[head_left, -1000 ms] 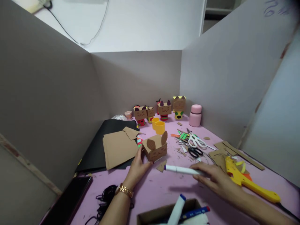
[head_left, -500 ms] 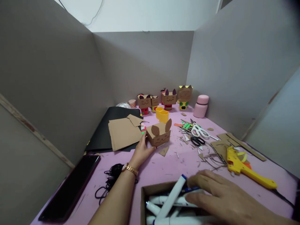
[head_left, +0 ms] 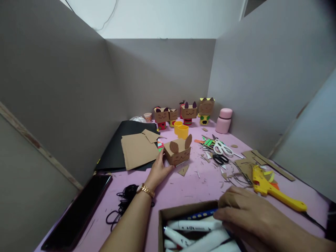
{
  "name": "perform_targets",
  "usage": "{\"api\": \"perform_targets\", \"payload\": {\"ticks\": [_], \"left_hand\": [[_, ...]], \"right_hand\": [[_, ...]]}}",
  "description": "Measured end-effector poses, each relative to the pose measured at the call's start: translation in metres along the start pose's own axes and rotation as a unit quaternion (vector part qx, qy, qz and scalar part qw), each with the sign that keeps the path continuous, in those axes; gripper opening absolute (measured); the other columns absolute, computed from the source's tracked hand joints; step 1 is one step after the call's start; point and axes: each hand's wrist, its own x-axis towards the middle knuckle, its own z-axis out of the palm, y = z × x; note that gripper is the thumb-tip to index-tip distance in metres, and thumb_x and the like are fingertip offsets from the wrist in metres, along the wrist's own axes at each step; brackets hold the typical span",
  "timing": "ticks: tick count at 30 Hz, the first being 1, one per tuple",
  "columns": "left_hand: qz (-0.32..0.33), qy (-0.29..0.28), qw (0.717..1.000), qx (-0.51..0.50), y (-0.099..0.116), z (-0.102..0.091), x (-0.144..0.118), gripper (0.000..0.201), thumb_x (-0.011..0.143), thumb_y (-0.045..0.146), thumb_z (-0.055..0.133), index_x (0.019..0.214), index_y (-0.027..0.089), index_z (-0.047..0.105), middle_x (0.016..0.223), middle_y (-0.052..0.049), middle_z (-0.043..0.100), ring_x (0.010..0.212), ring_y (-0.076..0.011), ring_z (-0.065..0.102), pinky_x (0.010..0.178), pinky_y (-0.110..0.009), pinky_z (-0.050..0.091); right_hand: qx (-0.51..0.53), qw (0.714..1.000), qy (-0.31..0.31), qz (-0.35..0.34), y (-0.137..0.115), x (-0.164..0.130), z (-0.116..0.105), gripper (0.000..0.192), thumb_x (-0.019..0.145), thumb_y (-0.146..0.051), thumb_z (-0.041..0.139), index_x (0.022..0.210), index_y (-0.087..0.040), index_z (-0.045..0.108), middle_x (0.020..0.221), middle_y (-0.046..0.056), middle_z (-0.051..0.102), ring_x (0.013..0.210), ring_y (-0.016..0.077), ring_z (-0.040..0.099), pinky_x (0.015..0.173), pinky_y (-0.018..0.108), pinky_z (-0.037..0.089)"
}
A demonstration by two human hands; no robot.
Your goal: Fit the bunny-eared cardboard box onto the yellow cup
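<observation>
A small cardboard box (head_left: 177, 154) with two ears and a drawn face stands on the pink tabletop. My left hand (head_left: 159, 170) holds it at its left side, thumb along the lower front edge. At the bottom, an open cardboard tray (head_left: 160, 224) contains several white markers (head_left: 194, 225) and a blue pen (head_left: 203, 214) with light dots. My right hand (head_left: 243, 210) is over the tray's right side with its fingers curled down among the markers. What its fingertips grip, if anything, is hidden.
Left lie a phone (head_left: 78, 213), black cord (head_left: 128, 196), brown cardboard sheets (head_left: 140, 150) and black sheets (head_left: 112, 145). Right are white scissors (head_left: 223, 148), a yellow glue gun (head_left: 278, 194) and scraps. Yellow rings (head_left: 183, 132), several box-headed figures (head_left: 189, 112) and a pink bottle (head_left: 224, 120) stand behind.
My right hand has shifted slightly right and its fingers have curled in. A slanted marker on top has dropped flatter, baring more of the blue pen. My left hand stays on the box.
</observation>
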Motion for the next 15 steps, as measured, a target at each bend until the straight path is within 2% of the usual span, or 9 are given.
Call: {"api": "perform_targets", "payload": {"ticks": [4,10,12,15], "left_hand": [[0.002,0.004,1.0,0.006,0.0,-0.001,0.0,0.091,0.07,0.021,0.066,0.147,0.009,0.019,0.15,-0.017,0.033,0.136,-0.0247,0.035,0.114,-0.037,0.023],[0.009,0.002,1.0,0.009,0.001,-0.004,-0.001,0.088,0.071,0.022,0.063,0.146,0.008,0.019,0.15,-0.019,0.032,0.137,-0.025,0.033,0.114,-0.039,0.022],[0.014,0.0,1.0,0.007,0.001,-0.004,-0.001,0.086,0.071,0.022,0.062,0.145,0.009,0.02,0.15,-0.017,0.033,0.137,-0.0239,0.033,0.114,-0.038,0.022],[0.007,-0.001,1.0,0.01,-0.001,-0.005,0.0,0.088,0.071,0.022,0.061,0.146,0.008,0.018,0.15,-0.019,0.032,0.138,-0.0257,0.031,0.115,-0.041,0.021]], "right_hand": [[-0.057,0.998,0.038,-0.015,0.0,0.011,0.0,0.025,0.093,-0.044,0.049,0.089,-0.026,0.066,0.079,0.006,0.064,0.073,0.0188,0.058,0.065,0.029,0.046],[-0.088,0.993,0.064,-0.049,0.014,0.019,-0.004,0.028,0.094,-0.044,0.047,0.083,-0.025,0.065,0.072,0.004,0.062,0.069,0.0172,0.056,0.065,0.026,0.046],[-0.083,0.993,0.064,-0.048,0.019,0.012,0.002,0.028,0.095,-0.041,0.047,0.082,-0.025,0.066,0.071,0.003,0.063,0.068,0.0166,0.056,0.064,0.025,0.046],[-0.065,0.995,0.058,-0.047,0.02,0.002,0.024,0.034,0.097,-0.032,0.04,0.078,-0.026,0.068,0.067,0.002,0.063,0.063,0.0165,0.056,0.061,0.026,0.046]]}}
